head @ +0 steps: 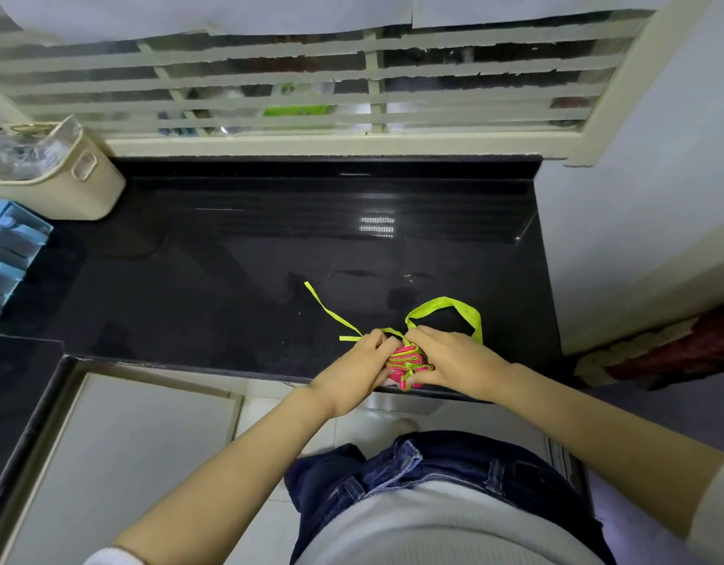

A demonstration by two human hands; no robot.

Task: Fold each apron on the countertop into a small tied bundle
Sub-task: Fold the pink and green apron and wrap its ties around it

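We have the left hand (362, 360) curled on the left side of the apron (406, 358), fingers bent in around the fabric. The right hand (448, 354) grips the apron's right side, fingers curled over the top, thumb low against the fold. We can't tell whether either hand pinches the tie itself; the knuckles cover it.

The apron is folded down to a small pink wad with lime-green edging, squeezed between both hands. It sits right at the front edge of the counter (250, 246), toward the right end.

We see two green pieces run out from it. A neck loop (448, 304) lies flat on the counter just behind the right hand, arcing toward the right edge. A thin tie (323, 305) runs from the left hand diagonally back and left, and a short stub pokes out left of the knuckles.

Further out:
- The counter is glossy black.
- A cream basket (70, 189) with clear plastic inside sits at the back left corner.
- A blue box (9, 242) sits at the left edge, just in front of the basket.
- A barred window (311, 87) runs behind the back edge, and a white wall (637, 197) runs along the right edge.
- A red patterned cloth (678, 352) lies off the counter's right side.
- Below the front edge we see the person's jeans (425, 466).
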